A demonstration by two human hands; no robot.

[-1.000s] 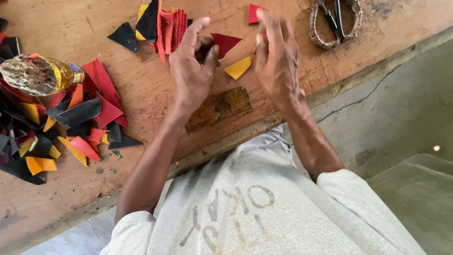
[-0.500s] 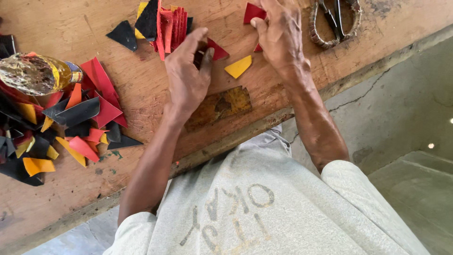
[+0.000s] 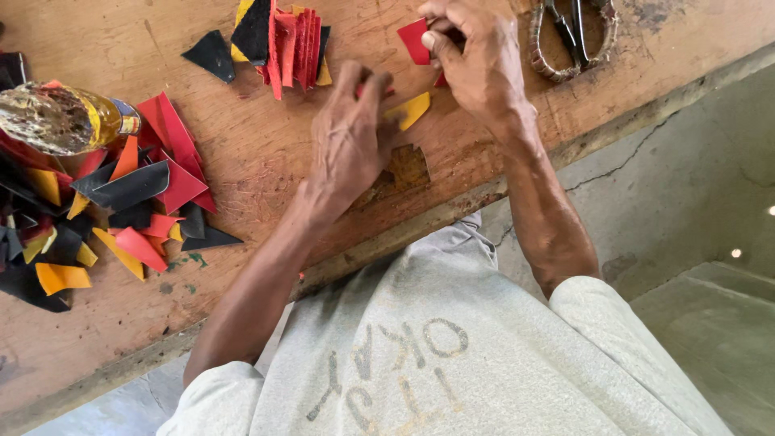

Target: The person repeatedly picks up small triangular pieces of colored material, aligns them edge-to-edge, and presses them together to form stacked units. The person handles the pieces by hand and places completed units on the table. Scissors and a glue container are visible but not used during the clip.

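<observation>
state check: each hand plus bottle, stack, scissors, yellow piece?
right hand: fingers pinching a red piece
left hand: flat on the wooden table
bottle: lying on its side on scraps
stack of pieces: bunched, on edge
scissors: resting in a woven ring
yellow piece: flat, loose

Scrap heap (image 3: pixel 121 210) and bottle (image 3: pixel 60 119) lie at the left of the surface (image 3: pixel 258 153); stacked pieces (image 3: pixel 282 40) behind the left hand (image 3: pixel 347 145); basket (image 3: pixel 573 36) right of the right hand (image 3: pixel 476 60).
</observation>
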